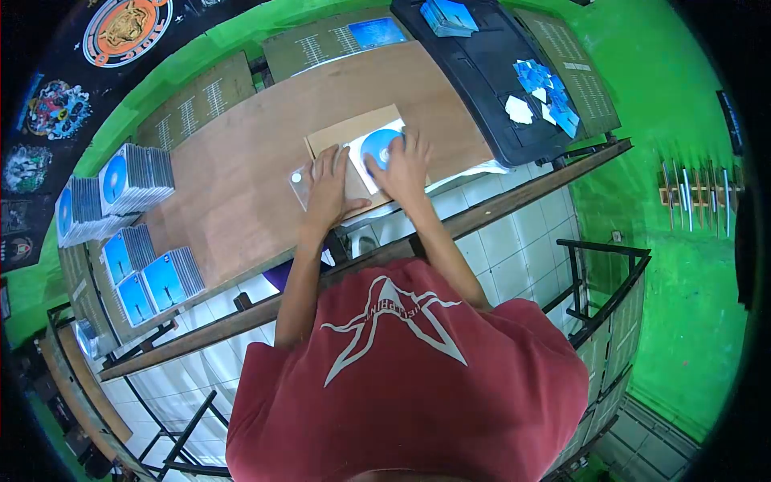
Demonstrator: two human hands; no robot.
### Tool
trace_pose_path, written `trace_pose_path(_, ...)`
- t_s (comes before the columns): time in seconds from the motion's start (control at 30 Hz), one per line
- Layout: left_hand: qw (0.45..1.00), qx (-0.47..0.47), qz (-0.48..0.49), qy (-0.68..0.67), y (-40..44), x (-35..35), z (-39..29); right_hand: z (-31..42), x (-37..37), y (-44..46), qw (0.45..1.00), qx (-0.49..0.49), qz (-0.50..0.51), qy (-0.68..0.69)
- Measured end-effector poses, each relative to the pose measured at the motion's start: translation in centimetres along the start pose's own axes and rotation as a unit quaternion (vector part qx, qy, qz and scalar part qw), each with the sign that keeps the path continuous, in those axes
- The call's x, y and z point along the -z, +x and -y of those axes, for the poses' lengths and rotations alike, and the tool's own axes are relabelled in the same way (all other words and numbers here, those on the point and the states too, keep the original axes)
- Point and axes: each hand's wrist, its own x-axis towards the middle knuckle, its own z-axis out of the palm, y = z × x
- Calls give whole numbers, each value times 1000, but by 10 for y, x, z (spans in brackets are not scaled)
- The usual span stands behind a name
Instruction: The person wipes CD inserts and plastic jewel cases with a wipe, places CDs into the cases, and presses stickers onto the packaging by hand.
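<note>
A blue disc (374, 145) lies on a white square (357, 168), which rests on a brown cardboard piece (351, 127) on the wooden table. My right hand (405, 170) is over the disc's right side, fingers spread and touching it. To the left, my left hand (326, 191) lies with its fingers apart across the edge of the cardboard. Beside it is a clear plastic case part (298, 183) with a pale round spot, partly hidden by that hand. Neither hand visibly grips anything.
Stacks of disc cases (149, 175) and blue-covered cases (172, 279) stand at the table's left end. On the right, a black surface (482, 96) bears a stack of blue cards (450, 18) and scattered blue and white papers (548, 88). A wooden rail (514, 202) runs along the near side.
</note>
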Motion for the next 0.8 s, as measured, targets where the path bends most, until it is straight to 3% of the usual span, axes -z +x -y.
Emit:
trace_pose_path(0.07, 1000, 5, 5, 3, 1, 1, 0, -24, 7, 8, 998, 1, 28, 63)
trace_pose_path(0.13, 1000, 11, 11, 5, 1, 1, 0, -49, 16, 14, 973, 106, 130, 158)
trace_pose_path(0.2, 1000, 10, 11, 5, 1, 0, 0, -45, 39, 22, 967, 110, 192, 124)
trace_pose_path(0.27, 1000, 8, 12, 6, 1, -1, 2, -48, 40, 36, 931, 182, 276, 156)
trace_pose_path(0.47, 1000, 7, 6, 6, -1, 1, 0, -37, 54, 63, 896, 239, 368, 72)
trace_pose_path(0.6, 1000, 9, 1, 8, 0, 1, -1, -46, 43, 64, 894, 279, 348, 49)
trace_pose_path(0.67, 1000, 8, 1, 7, 0, 0, 1, -48, 42, 60, 911, 305, 275, 42)
trace_pose_path(0.8, 1000, 13, 5, 12, 0, -1, 1, -53, 44, 54, 919, 314, 236, -22)
